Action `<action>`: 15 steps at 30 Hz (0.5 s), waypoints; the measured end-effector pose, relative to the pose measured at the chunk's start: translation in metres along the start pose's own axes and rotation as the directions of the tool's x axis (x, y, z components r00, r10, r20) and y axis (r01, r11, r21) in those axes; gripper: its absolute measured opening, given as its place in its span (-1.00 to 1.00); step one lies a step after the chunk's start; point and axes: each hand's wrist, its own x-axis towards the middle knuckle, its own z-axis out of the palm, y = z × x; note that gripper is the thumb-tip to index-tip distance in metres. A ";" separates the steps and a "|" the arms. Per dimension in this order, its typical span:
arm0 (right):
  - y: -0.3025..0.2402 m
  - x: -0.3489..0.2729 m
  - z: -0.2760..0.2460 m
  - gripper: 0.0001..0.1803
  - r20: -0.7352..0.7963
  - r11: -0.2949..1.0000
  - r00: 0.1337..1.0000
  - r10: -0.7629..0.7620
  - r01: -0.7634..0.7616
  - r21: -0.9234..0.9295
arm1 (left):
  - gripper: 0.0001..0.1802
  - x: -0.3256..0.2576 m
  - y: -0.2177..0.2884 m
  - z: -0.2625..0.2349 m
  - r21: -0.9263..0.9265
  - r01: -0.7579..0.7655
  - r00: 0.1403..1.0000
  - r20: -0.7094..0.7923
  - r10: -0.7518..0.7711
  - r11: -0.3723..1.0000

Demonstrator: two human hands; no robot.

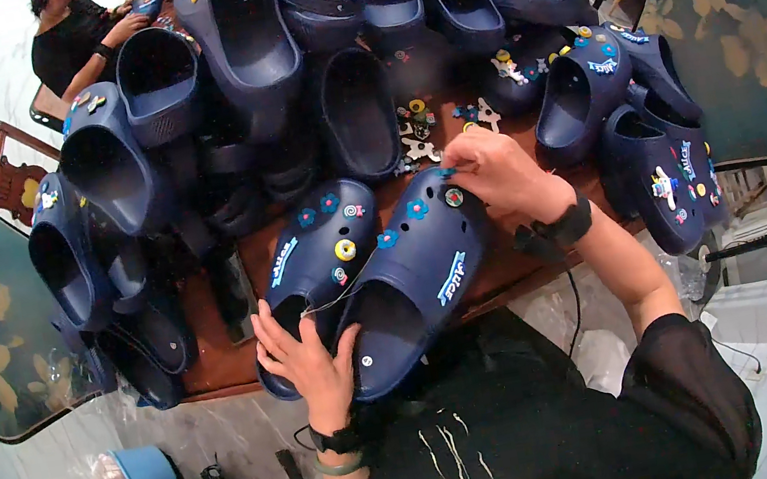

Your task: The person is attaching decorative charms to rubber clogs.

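A pair of navy clogs lies side by side before me. My left hand (308,364) grips them near their openings, its thumb on the rim of the right clog (408,296). The left clog (310,252) carries blue flowers, a yellow ring and other shoe charms. A thin cord (342,297) runs between the two. My right hand (505,178) pinches at the right clog's toe, where a bit of a blue charm (446,172) shows under the fingertips. Just below sits a round green-rimmed charm (454,197); two blue flowers are set further along that toe.
Many navy clogs are heaped across the brown table (221,358), left, back and right. Loose charms (418,132) lie beyond my right hand. Chair backs (727,50) stand either side. A blue bucket (146,474) is on the floor. Another person (81,36) holds a clog at far left.
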 end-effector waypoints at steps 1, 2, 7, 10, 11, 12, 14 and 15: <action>-0.010 -0.006 -0.005 -0.79 -0.048 1.000 0.999 -0.020 0.019 -0.008 | -0.38 0.000 -0.001 0.000 -0.003 0.005 1.000 -0.002 -0.005 1.000; -0.019 -0.014 -0.009 -0.80 -0.095 0.999 0.995 -0.037 0.036 -0.016 | -0.38 -0.001 -0.001 -0.001 -0.005 0.005 1.000 0.002 -0.005 1.000; -0.033 -0.062 0.010 -0.71 -0.202 0.982 0.977 -0.064 0.025 -0.188 | -0.41 0.005 0.000 0.003 0.008 -0.001 1.000 -0.011 0.001 1.000; -0.034 -0.073 0.032 -0.69 -0.272 0.964 0.960 -0.060 -0.015 -0.266 | -0.42 0.010 0.001 0.006 0.011 0.018 1.000 0.004 -0.018 1.000; -0.037 -0.073 0.034 -0.69 -0.272 0.963 0.960 -0.062 -0.014 -0.268 | -0.41 0.012 0.001 0.006 0.003 0.016 1.000 0.009 -0.016 1.000; -0.040 -0.072 0.036 -0.68 -0.294 0.959 0.955 -0.020 -0.065 -0.275 | -0.41 0.015 0.001 0.005 -0.005 0.015 1.000 0.009 -0.015 1.000; -0.049 -0.069 0.042 -0.68 -0.322 0.958 0.947 -0.022 -0.072 -0.276 | -0.39 0.012 -0.001 0.000 -0.005 0.023 1.000 0.005 -0.023 1.000; -0.053 -0.074 0.044 -0.66 -0.306 0.944 0.952 -0.005 -0.097 -0.315 | -0.37 0.012 -0.001 -0.001 -0.012 0.021 1.000 0.012 -0.021 1.000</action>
